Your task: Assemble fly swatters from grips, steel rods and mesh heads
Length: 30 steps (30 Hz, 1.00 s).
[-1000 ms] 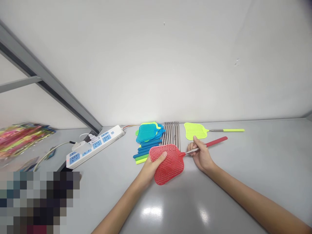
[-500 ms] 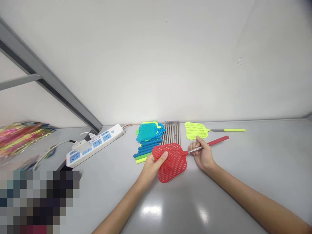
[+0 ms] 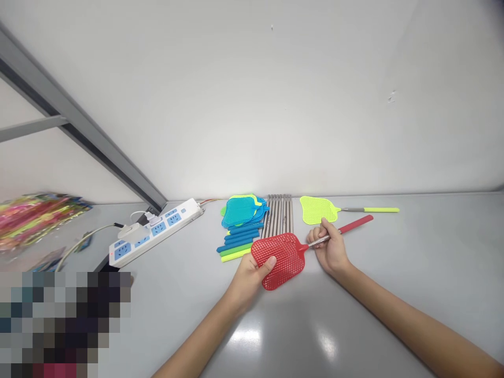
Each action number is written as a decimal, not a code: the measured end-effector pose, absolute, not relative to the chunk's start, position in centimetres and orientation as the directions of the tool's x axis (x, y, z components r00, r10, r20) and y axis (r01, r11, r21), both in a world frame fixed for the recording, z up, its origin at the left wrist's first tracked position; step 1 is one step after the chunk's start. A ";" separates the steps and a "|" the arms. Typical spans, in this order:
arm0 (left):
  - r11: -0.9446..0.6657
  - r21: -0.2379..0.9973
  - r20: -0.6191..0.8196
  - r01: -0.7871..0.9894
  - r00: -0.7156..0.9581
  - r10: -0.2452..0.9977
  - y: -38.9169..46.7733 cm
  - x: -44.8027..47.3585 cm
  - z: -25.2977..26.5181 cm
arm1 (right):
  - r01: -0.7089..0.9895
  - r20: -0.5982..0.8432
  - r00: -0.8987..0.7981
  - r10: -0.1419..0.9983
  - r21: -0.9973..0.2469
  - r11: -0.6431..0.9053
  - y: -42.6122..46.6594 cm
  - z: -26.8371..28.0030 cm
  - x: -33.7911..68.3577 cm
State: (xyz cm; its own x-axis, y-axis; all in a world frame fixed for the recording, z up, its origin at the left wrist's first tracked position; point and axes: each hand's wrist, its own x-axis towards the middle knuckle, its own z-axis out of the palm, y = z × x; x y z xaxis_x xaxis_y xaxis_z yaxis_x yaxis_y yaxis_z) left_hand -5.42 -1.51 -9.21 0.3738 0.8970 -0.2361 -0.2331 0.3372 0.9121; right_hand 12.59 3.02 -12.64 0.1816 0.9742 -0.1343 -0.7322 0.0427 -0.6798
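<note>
A red fly swatter (image 3: 284,260) with a perforated head, a metal rod and a red handle is held slantwise above the table. My left hand (image 3: 249,278) grips the left side of its head, thumb on top. Around the metal rod, near the red handle, my right hand (image 3: 329,248) is closed. Behind it lies a yellow-green fly swatter (image 3: 319,210) with its rod and handle attached. Several metal rods (image 3: 280,212) lie side by side behind the red head, which hides their near ends. Left of them are stacked blue swatter heads (image 3: 241,210) and several blue handles (image 3: 241,239).
A green handle (image 3: 235,248) and a yellow-green handle (image 3: 235,255) lie near my left hand. A white power strip (image 3: 157,233) with plugs and cables stands at the left. Plastic-wrapped colourful items (image 3: 43,220) lie farther left. A wall (image 3: 275,115) rises behind the table.
The red swatter's head has tilted slightly in my left hand and looks flatter. Both hands keep hold of the swatter. The whole view has shifted a little.
</note>
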 end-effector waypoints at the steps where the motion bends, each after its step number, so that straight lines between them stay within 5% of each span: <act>1: 0.321 0.918 -0.222 -0.233 0.369 0.903 -1.6 -5.2 -9.4 | -0.734 -0.136 0.189 0.973 -0.677 0.048 3.0 -12.6 12.6; 10: 0.261 0.955 -0.203 -0.139 0.332 0.921 -2.3 -4.3 -10.2 | -0.723 -0.178 0.290 0.940 -0.684 0.094 2.5 -12.9 12.3; 30: 0.449 0.828 -0.337 -0.335 0.343 0.877 -1.4 -5.6 -9.4 | -0.679 -0.154 0.308 0.939 -0.727 0.103 1.2 -12.9 11.0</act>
State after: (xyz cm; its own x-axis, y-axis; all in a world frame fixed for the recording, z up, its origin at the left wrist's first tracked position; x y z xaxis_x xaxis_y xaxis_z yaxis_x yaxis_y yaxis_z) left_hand -5.61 -1.40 -9.42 0.3425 0.8770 -0.3370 -0.3351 0.4492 0.8282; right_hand 11.02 1.19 -12.87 0.3075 0.9390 -0.1539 -0.6791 0.1033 -0.7267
